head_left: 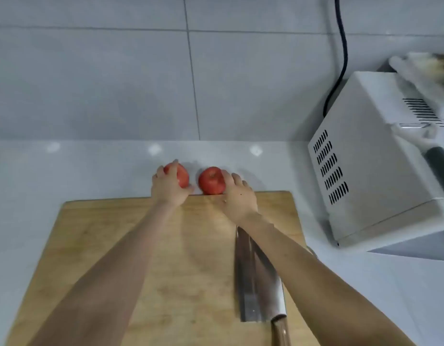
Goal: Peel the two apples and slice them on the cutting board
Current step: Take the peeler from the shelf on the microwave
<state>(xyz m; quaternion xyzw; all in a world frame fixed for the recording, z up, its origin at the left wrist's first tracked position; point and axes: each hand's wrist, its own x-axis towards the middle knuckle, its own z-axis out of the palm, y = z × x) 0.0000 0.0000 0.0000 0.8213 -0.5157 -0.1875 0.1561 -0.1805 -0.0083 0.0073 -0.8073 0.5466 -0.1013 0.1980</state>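
Note:
Two red apples sit on the white counter just beyond the far edge of the wooden cutting board. My left hand wraps around the left apple, fingers over its top and near side. My right hand cups the right apple from its right side. A cleaver with a wooden handle lies flat on the board's right half, partly under my right forearm, blade pointing away from me.
A white microwave stands on the counter at the right, its vented side facing the board, a black cable running up the tiled wall behind it. Some items rest on its top. White counter lies left of the apples.

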